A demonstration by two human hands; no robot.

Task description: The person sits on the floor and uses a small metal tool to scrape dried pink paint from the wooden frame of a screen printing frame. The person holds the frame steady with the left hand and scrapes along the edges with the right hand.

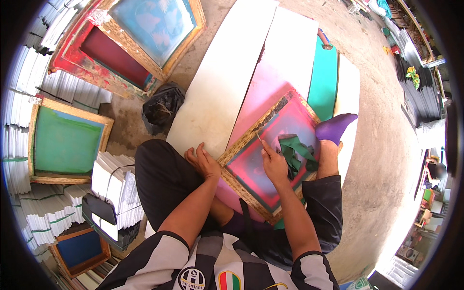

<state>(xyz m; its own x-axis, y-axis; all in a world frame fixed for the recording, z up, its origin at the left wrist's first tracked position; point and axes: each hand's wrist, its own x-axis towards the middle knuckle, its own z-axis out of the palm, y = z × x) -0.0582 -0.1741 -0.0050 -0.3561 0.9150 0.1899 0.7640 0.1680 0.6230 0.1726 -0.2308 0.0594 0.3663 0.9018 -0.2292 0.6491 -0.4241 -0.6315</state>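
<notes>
A screen-printing frame (244, 191) with a wooden rim and pink-and-blue mesh lies tilted across painted boards in front of me. My right hand (274, 166) is over its mesh, closed around a thin, pale stick-like tool (259, 137) whose tip points to the upper left; its kind I cannot make out. Beside that hand, a crumpled dark green cloth (294, 151) rests on the mesh. My left hand (204, 163) is at the frame's left corner, fingers apart and slightly bent, with nothing seen in it. Its wrist overlaps the wooden rim.
White boards (217, 72), a pink one and a green board (323, 77) run away from me. My foot in a purple sock (335, 128) is at the frame's right. To the left are a black plastic bag (163, 107), more screen frames (67, 140) and bundled white stacks (113, 186).
</notes>
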